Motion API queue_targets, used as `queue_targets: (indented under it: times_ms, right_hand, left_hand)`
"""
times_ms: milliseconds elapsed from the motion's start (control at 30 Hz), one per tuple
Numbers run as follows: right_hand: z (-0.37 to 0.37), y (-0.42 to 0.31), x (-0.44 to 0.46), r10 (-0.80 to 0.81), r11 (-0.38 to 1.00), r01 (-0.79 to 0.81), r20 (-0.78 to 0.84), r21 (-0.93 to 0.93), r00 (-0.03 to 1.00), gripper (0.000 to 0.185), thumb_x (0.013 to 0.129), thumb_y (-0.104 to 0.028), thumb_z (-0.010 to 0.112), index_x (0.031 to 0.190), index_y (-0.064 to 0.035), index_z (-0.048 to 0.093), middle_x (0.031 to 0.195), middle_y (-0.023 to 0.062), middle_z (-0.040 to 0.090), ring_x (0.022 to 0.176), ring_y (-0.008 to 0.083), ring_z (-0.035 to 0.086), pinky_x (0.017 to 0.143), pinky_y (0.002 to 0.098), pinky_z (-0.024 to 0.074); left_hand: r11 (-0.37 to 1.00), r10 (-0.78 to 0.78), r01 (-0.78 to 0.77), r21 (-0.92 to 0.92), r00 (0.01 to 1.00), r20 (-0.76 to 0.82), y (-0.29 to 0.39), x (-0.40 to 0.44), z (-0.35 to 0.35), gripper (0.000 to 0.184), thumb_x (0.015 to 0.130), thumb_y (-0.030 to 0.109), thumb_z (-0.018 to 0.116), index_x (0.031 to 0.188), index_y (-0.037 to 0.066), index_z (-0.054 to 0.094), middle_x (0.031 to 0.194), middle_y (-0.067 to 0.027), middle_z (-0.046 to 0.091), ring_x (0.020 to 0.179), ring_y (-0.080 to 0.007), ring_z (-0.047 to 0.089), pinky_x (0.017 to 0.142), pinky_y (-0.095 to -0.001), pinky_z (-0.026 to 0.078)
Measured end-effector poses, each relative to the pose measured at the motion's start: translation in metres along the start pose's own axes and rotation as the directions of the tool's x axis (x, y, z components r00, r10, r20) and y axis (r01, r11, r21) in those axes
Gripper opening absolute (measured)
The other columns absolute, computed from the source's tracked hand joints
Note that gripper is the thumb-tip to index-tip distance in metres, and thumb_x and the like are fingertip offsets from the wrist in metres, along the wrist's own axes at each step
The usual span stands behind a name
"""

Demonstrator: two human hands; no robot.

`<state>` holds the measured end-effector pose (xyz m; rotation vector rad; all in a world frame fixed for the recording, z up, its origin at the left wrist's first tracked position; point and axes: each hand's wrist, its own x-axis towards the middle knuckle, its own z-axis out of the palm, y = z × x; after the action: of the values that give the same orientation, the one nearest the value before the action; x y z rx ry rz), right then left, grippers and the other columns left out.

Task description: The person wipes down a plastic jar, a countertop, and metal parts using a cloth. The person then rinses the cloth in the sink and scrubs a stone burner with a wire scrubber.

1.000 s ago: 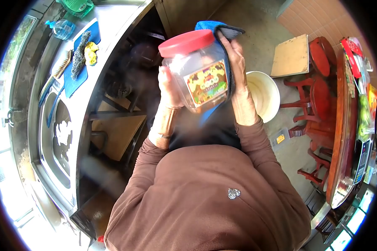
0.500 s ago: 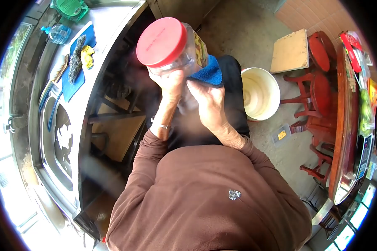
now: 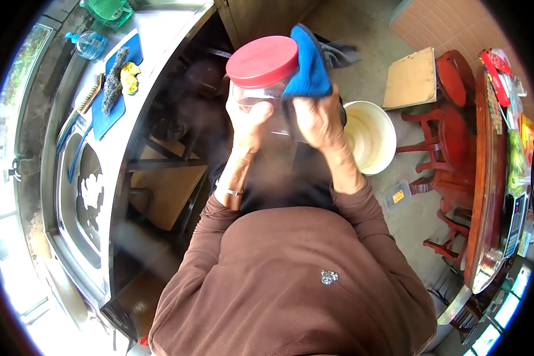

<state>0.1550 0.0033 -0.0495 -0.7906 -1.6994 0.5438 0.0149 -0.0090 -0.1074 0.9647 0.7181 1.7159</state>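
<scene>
A clear plastic jar (image 3: 277, 98) with a red screw lid (image 3: 263, 61) is held up in front of my body, its lid on top. My left hand (image 3: 250, 121) wraps around the jar's left side, thumb across the front. In my right hand (image 3: 320, 121) is a blue cloth (image 3: 310, 68), pressed against the jar's right side and reaching up past the lid. The fingers of my right hand are mostly hidden behind the cloth.
On the left, a steel counter holds a blue board (image 3: 110, 113), a steel-wool scourer (image 3: 114, 83), a yellow sponge (image 3: 130, 78) and a brush (image 3: 89, 94) beside the sink (image 3: 80, 196). A white bucket (image 3: 371, 136) stands on the floor, near red stools (image 3: 436, 139) and a wooden table (image 3: 479, 178).
The jar has shifted right and stands more upright. My right hand has raised the cloth from low on the jar up along its side to lid height.
</scene>
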Motion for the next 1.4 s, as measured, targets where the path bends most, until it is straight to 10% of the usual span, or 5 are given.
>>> queue_targets:
  times_ms: [267, 367, 567, 1100, 1400]
  right_hand:
    - [-0.027, 0.033, 0.016, 0.284, 0.664, -0.4, 0.282, 0.632, 0.917, 0.052, 0.085, -0.036, 0.074, 0.124, -0.0041, 0.063, 0.111, 0.0033, 0.067, 0.102, 0.0132, 0.059, 0.093, 0.0293, 0.0468]
    - [-0.018, 0.042, 0.01, 0.359, 0.6, -0.325, 0.118, 0.731, 0.926, 0.053, 0.085, -0.038, 0.075, 0.124, -0.004, 0.063, 0.112, 0.0037, 0.066, 0.102, 0.0132, 0.06, 0.093, 0.0304, 0.0473]
    - [-0.009, 0.035, 0.013, 0.443, 0.64, -0.304, -0.015, 0.706, 0.896, 0.038, 0.083, -0.022, 0.08, 0.112, -0.0043, 0.064, 0.104, 0.0008, 0.065, 0.097, 0.0117, 0.059, 0.091, 0.0294, 0.048]
    - [-0.019, 0.061, 0.027, 0.342, 0.513, -0.354, 0.191, 0.782, 0.92, 0.036, 0.085, -0.012, 0.077, 0.118, -0.0051, 0.067, 0.105, -0.0005, 0.069, 0.097, 0.0113, 0.063, 0.095, 0.0278, 0.0478]
    - [0.006, 0.035, 0.003, 0.171, 0.925, -0.139, -0.061, 0.353, 0.983, 0.036, 0.095, -0.017, 0.055, 0.128, -0.0017, 0.059, 0.136, 0.0125, 0.059, 0.119, 0.0204, 0.059, 0.101, 0.032, 0.0452]
  left_hand:
    - [0.984, -0.174, 0.178, -0.012, 0.972, 0.157, -0.01, 0.004, -0.026, 0.099, 0.069, 0.064, 0.08, 0.14, 0.002, 0.047, 0.132, -0.0118, 0.059, 0.117, -0.0252, 0.059, 0.102, -0.0424, 0.047]
    - [0.963, -0.063, 0.05, 0.264, 0.997, 0.04, -0.004, 0.016, -0.022, 0.037, 0.095, 0.019, 0.059, 0.127, 0.001, 0.061, 0.115, -0.0054, 0.065, 0.1, -0.0111, 0.059, 0.087, -0.0281, 0.049]
    - [0.888, -0.013, -0.03, 0.46, 0.996, 0.091, 0.032, 0.004, 0.032, 0.123, 0.053, 0.024, 0.097, 0.15, 0.005, 0.024, 0.134, -0.0144, 0.052, 0.119, -0.0252, 0.056, 0.101, -0.0361, 0.048]
    - [0.785, -0.313, 0.397, -0.475, 0.916, 0.249, -0.008, -0.006, -0.035, 0.064, 0.073, 0.027, 0.073, 0.125, -0.006, 0.055, 0.1, -0.0148, 0.069, 0.08, -0.0232, 0.069, 0.075, -0.0344, 0.06]
    - [0.83, -0.27, 0.26, -0.493, 0.961, 0.053, -0.023, 0.011, -0.035, 0.069, 0.084, 0.037, 0.069, 0.135, -0.005, 0.049, 0.12, -0.0203, 0.064, 0.102, -0.0289, 0.067, 0.089, -0.0415, 0.056]
